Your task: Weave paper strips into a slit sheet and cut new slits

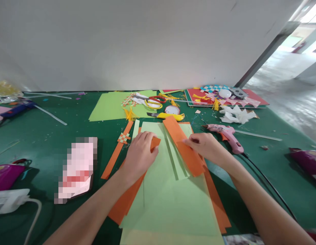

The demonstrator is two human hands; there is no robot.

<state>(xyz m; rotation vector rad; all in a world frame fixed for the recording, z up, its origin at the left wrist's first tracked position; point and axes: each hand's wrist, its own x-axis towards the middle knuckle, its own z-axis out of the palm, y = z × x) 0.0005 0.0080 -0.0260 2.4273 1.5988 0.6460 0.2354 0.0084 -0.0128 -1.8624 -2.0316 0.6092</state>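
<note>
My left hand (pixel 142 151) is closed on an orange paper piece (pixel 155 143), most of it hidden under the fingers. With thumb and fingers pinched, my right hand (pixel 204 145) holds the edge of a wide orange paper strip (pixel 180 144), which lies slanted. Beneath both hands is a pale green paper sheet (pixel 170 204), with more orange paper (pixel 216 204) showing from under its sides. Narrow pale green strips (pixel 173 154) rest partly under the wide orange strip. Left of my left hand lies an orange strip with a woven checkered piece (pixel 123 138) and a yellow tassel (pixel 130 114).
Beyond the sheet are a yellow utility knife (pixel 170 116) and scissors (pixel 154 102) on light green paper (pixel 101 109). A pink glue gun (pixel 225 134) with its cord lies at right, a phone (pixel 81 166) at left. A blue glue gun (pixel 17 109) sits farther left.
</note>
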